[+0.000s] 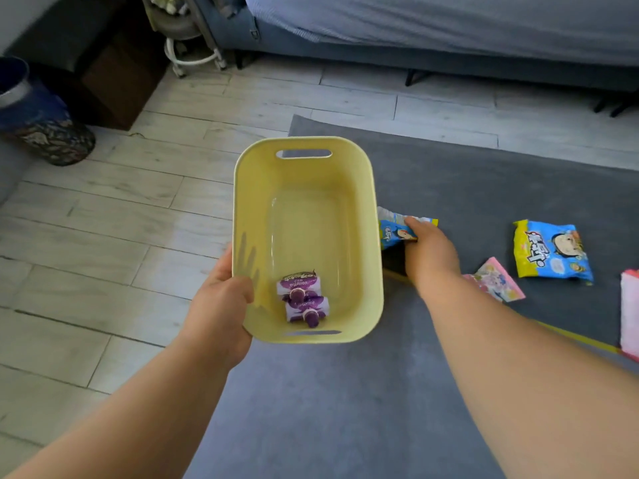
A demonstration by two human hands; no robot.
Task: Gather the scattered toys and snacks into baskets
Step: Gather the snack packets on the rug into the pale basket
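The left hand point(221, 299) grips the yellow basket point(301, 178) at its near left corner. The thumb is hooked over the rim, and the other fingers are pressed against the outside, showing as shadows through the thin wall. The basket is a rounded plastic tub with a slot handle at each end. It is held over the left edge of the grey mat point(449, 174), partly above the pale plank floor point(121, 202). Two purple snack packets point(302, 300) lie at its near end, one overlapping the other.

The right hand point(428, 250) pinches a blue snack packet point(394, 233). The thumb lies on top and the remaining fingers are hidden beneath. The packet is touching or just beside the basket's right wall, still outside the rim.

Farther right on the mat lies a blue-and-yellow snack bag point(553, 252), with a pink card packet point(498, 283) near it. A pink thing point(629, 312) is cut off at the right edge. Nothing lies between the held packet and the basket.

Beyond the mat's far edge stands a grey bed point(449, 29), and at far left there is a dark blue pot point(34, 108).
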